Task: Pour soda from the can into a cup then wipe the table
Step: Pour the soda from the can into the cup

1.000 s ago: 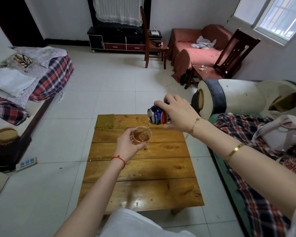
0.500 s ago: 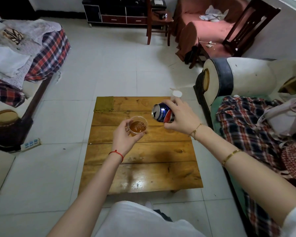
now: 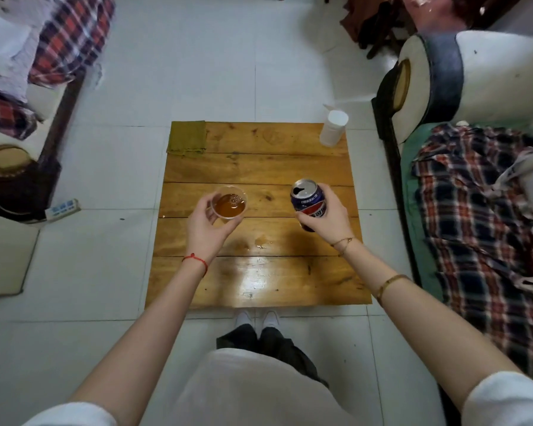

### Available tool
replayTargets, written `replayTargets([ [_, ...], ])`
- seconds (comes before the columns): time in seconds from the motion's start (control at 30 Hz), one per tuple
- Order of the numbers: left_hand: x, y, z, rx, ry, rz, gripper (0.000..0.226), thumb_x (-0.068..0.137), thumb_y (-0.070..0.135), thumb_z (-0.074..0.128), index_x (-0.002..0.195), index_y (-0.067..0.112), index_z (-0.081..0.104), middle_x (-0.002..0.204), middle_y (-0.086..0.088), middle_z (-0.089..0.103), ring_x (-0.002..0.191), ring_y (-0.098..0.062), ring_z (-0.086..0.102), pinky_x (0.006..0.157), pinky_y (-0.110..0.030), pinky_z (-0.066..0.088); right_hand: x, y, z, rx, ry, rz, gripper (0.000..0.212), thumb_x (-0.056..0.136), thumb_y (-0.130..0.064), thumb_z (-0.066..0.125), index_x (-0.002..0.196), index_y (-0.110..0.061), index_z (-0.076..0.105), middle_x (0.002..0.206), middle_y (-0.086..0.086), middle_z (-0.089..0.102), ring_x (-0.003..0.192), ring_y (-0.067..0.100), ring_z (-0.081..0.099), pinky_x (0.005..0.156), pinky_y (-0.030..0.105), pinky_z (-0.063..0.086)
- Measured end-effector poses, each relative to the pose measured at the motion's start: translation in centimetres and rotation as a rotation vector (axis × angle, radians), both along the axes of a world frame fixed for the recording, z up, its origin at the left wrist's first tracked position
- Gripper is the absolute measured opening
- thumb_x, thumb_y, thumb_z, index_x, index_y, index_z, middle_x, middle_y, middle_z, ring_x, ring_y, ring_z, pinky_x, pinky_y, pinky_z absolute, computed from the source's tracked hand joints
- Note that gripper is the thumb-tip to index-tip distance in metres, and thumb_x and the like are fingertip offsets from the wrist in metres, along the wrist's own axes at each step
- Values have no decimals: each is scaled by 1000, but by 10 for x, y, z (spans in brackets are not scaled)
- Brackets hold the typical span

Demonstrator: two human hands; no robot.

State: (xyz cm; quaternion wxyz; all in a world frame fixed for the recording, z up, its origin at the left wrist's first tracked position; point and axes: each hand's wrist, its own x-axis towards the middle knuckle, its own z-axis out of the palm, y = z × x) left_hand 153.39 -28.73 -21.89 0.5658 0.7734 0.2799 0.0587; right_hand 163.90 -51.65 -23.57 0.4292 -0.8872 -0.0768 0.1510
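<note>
Home living rm: sofa (image 3: 486, 75), low wood table (image 3: 259, 281), plaid blankets (image 3: 480, 210), tile floor (image 3: 197, 72).

Both arms outstretched, left grip (image 3: 208, 222) and right grip (image 3: 328, 215) curled, holding.

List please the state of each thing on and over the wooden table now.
Blue soda can: upright, opened, held by right hand.
Clear plastic cup: holds brown soda, gripped by left hand.
Olive green cloth: folded, at far left corner.
White plastic bottle: upright, capped.
Wooden table: small wet spill near centre.
</note>
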Motion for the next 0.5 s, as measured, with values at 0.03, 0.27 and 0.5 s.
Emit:
replayTargets([
  [0.03, 1, 2, -6, -4, 6, 3, 69, 72, 13, 85, 131, 15, 51, 128, 4, 56, 115, -9, 54, 98, -19, 45, -1, 0, -7, 27, 23, -26, 68, 71, -29, 82, 130, -21, 48, 126, 0, 59, 116, 15, 54, 101, 33, 46],
  [0.27, 8, 13, -61, -4, 94, 78, 66, 71, 20, 86, 130, 17, 55, 128, 2, 58, 117, -12, 53, 89, -21, 49, -7, 2, -58, 102, 119, -146, 70, 71, -28, 82, 131, -23, 46, 123, -7, 59, 119, 13, 54, 105, 41, 45],
  [0.5, 17, 17, -146, -79, 182, 178, 69, 71, 10, 84, 132, 16, 54, 128, -1, 58, 114, -12, 57, 94, -25, 52, -2, 9, -128, 174, 204, -230, 71, 73, -23, 82, 133, -22, 45, 127, -8, 55, 122, 12, 51, 106, 44, 46],
])
